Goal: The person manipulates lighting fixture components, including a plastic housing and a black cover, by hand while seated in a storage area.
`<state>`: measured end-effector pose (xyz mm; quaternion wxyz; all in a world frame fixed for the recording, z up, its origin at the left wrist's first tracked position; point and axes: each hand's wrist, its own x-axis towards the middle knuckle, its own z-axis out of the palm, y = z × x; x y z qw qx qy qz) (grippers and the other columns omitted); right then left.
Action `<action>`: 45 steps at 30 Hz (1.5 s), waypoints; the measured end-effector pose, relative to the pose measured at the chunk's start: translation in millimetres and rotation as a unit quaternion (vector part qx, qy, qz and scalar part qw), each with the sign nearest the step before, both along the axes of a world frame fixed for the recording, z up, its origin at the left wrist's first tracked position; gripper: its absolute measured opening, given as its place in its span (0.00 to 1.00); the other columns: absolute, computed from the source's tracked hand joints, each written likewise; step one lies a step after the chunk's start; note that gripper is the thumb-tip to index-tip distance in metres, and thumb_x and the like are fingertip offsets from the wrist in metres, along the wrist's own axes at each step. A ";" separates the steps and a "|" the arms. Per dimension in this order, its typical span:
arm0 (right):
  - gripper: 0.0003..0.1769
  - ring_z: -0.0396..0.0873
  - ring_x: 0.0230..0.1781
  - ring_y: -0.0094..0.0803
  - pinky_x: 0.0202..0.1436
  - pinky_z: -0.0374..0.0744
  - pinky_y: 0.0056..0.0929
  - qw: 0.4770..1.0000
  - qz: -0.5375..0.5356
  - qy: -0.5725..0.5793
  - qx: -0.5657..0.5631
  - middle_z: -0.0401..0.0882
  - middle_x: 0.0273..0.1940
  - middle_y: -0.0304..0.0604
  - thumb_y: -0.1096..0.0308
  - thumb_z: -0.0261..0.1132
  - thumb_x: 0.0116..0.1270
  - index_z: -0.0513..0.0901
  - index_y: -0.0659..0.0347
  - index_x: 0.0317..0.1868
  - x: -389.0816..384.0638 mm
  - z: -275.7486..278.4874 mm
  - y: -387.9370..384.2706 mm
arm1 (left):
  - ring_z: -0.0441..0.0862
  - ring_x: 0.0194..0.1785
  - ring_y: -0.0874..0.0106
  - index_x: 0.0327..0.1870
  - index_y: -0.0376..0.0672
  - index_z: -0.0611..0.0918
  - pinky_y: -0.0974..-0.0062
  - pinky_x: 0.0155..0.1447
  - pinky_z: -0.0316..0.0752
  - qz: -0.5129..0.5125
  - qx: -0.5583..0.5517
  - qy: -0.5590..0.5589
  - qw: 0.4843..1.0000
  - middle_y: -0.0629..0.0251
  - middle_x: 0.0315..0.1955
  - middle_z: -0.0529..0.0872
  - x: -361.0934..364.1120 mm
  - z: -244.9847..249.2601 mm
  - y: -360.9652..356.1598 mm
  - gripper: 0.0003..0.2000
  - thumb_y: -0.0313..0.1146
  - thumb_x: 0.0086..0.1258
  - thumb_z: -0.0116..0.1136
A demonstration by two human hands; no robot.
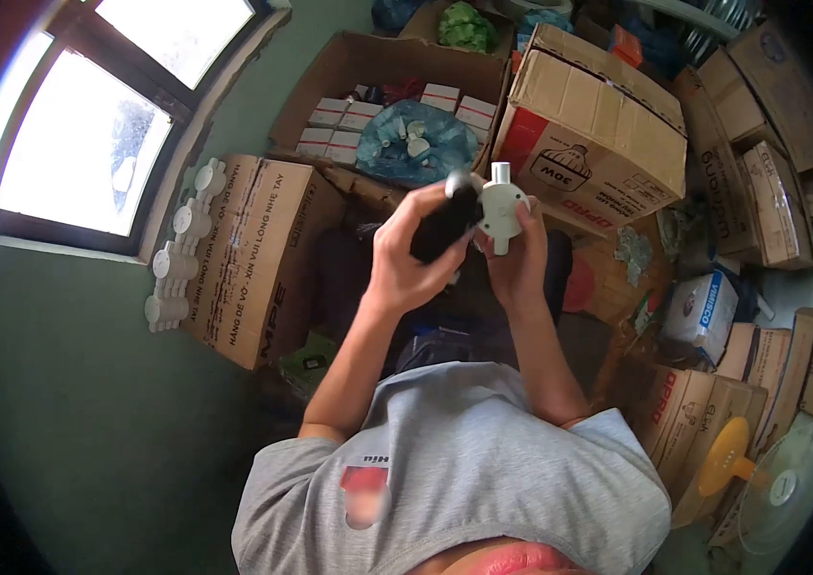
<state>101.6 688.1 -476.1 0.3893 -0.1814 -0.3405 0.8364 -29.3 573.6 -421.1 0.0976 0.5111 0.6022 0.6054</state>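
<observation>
- The left hand (405, 261) is closed around a black object (445, 226), thumb and fingers wrapped along its body; its grey far end sits right beside the fitting; what kind of tool it is I cannot tell
- The right hand (519, 251) grips a white junction box (501, 204) from below, fingers behind it and thumb at the front; one short spout points to the far side
- Both hands are raised in front of the chest, touching or nearly so; the junction box is in mid-air, above the clutter on the floor and not resting on anything
- Judgement on doing this well: the right hand should pinch the round body rather than the spouts, so the box cannot spin; the black object is best held square to the box face, not tilted; pressure should be light, since the plastic looks thin; elbows close to the body would steady both hands
- Left of the hands, a row of white fittings (179, 251) lies along the edge of a printed carton (263, 259), beneath a bright window (90, 134)
- Farther off, an open carton (349, 67) holds small white packets and a blue bag (416, 144); on the right a carton marked 30W (598, 134); near right, a fan (776, 484)
</observation>
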 end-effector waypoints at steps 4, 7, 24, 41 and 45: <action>0.35 0.82 0.65 0.42 0.69 0.80 0.47 0.996 -0.040 0.054 -0.060 0.82 0.66 0.49 0.40 0.49 0.88 0.74 0.63 0.74 -16.8 15.1 -22.4 | 0.73 0.79 0.42 0.65 0.33 0.81 0.51 0.81 0.67 0.045 0.049 0.154 0.986 0.40 0.71 0.78 29.3 -19.9 19.2 0.25 0.22 0.65 0.68; 0.34 0.83 0.66 0.45 0.74 0.78 0.45 0.989 0.034 0.121 -0.083 0.81 0.66 0.55 0.42 0.46 0.89 0.74 0.65 0.73 -10.6 12.9 -5.4 | 0.73 0.79 0.44 0.57 0.37 0.86 0.44 0.83 0.67 -0.067 0.000 0.151 0.986 0.46 0.70 0.81 36.1 -33.7 10.7 0.27 0.17 0.51 0.72; 0.46 0.73 0.75 0.37 0.79 0.68 0.38 0.993 -0.060 -0.092 0.040 0.74 0.74 0.44 0.30 0.34 0.87 0.68 0.63 0.81 -3.2 -28.0 -32.9 | 0.78 0.75 0.42 0.66 0.32 0.81 0.52 0.78 0.72 -0.007 0.043 0.045 0.998 0.43 0.70 0.81 23.1 -23.4 29.4 0.25 0.14 0.64 0.56; 0.57 0.82 0.53 0.47 0.56 0.83 0.45 0.955 0.127 0.255 -0.083 0.80 0.59 0.56 0.18 0.42 0.76 0.69 0.67 0.78 -4.8 -56.1 17.7 | 0.86 0.65 0.54 0.49 0.40 0.91 0.56 0.72 0.78 -0.137 0.061 0.049 0.987 0.55 0.58 0.89 37.3 -40.4 -1.3 0.23 0.13 0.52 0.60; 0.49 0.86 0.49 0.49 0.50 0.85 0.43 0.996 -0.030 0.089 -0.008 0.84 0.55 0.59 0.26 0.43 0.81 0.72 0.66 0.75 -1.7 -0.4 15.2 | 0.87 0.64 0.57 0.48 0.35 0.90 0.61 0.72 0.78 -0.123 0.076 -0.067 0.987 0.53 0.57 0.89 12.8 -42.3 -13.6 0.19 0.12 0.54 0.58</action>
